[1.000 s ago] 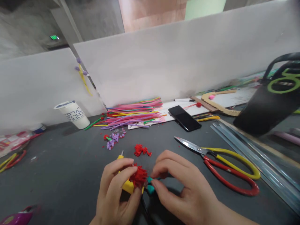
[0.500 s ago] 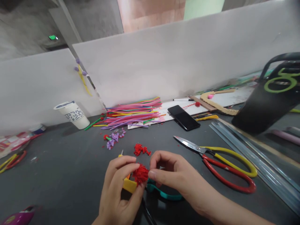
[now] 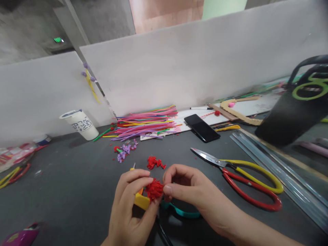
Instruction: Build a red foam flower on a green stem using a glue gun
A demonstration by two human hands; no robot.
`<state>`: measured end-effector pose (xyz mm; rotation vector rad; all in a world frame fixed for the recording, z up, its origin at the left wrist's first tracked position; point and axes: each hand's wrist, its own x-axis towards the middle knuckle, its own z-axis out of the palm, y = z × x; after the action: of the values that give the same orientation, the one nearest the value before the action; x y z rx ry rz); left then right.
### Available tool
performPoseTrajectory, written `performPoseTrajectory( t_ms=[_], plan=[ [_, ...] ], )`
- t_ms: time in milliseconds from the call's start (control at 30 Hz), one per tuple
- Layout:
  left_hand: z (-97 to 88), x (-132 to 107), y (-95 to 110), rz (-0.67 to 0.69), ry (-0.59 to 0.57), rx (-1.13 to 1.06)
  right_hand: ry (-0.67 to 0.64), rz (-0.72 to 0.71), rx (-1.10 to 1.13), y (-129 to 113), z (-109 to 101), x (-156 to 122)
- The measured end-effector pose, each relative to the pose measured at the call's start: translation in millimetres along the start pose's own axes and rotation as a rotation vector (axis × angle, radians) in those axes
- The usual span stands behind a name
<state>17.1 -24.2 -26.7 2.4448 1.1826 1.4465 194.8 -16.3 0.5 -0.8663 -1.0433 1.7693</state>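
Between the thumb and fingers of my left hand [image 3: 130, 201] is a red tufted ball [image 3: 154, 189], made of short fuzzy pieces. My right hand [image 3: 187, 186] is pinched close against the ball's right side; what lies between its fingertips, if anything, is hidden. Just beyond them is a small heap of red fuzzy pieces [image 3: 155, 163] on the dark table. Behind and below my hands, a yellow tool with a pointed metal tip [image 3: 141, 201] is partly covered. A teal curved piece [image 3: 183, 212] and a black cord [image 3: 164, 232] show beneath my hands.
Scissors with yellow and red handles [image 3: 252, 184] lie open at right, beside clear plastic strips [image 3: 287, 174]. Behind are a phone [image 3: 202, 127], colourful pipe cleaners [image 3: 146, 124], purple bits [image 3: 125, 151], a white cup [image 3: 81, 125] and a black bottle [image 3: 289, 109].
My hands stay at almost the same place, and the red ball is turned very slightly. The whole view has shifted a little.
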Motion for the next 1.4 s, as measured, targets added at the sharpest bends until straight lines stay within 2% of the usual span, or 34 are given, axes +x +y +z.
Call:
performPoseTrajectory(
  t_ms=[600,700,767,800,933,1033,1100,1200,1300,1400],
  plan=[
    [-0.8,0.8,1.5,0.005,0.005,0.013,0.022,0.002,-0.052,0.7,0.0,0.6],
    [0.9,0.7,0.9,-0.028,0.017,-0.017,0.010,-0.001,-0.050,1.2,-0.2,0.1],
    [1.9,2.3,0.6,-0.137,0.033,-0.124,0.003,-0.017,-0.040,1.3,-1.2,-0.1],
    [1.9,4.0,0.5,-0.235,0.042,-0.216,0.009,-0.029,-0.035,1.2,-1.9,0.0],
    [-3.7,15.9,-0.2,-0.847,0.041,-0.767,0.075,-0.078,-0.121,1.5,-4.2,3.0],
    [-9.9,25.3,0.3,-1.086,0.070,-1.087,0.098,-0.112,-0.302,5.1,-1.9,5.9],
    [-11.5,29.6,2.1,-1.141,0.073,-1.181,0.057,-0.117,-0.370,9.7,2.0,7.0],
    [-9.1,33.6,5.8,-1.145,0.031,-1.234,-0.045,-0.069,-0.309,17.3,8.2,8.1],
    [-4.4,37.2,7.1,-1.143,0.017,-1.242,-0.021,-0.023,-0.228,21.0,10.7,10.8],
    [-2.3,40.9,5.1,-1.060,-0.011,-1.251,0.045,-0.055,-0.214,18.8,7.5,14.9]
  ],
)
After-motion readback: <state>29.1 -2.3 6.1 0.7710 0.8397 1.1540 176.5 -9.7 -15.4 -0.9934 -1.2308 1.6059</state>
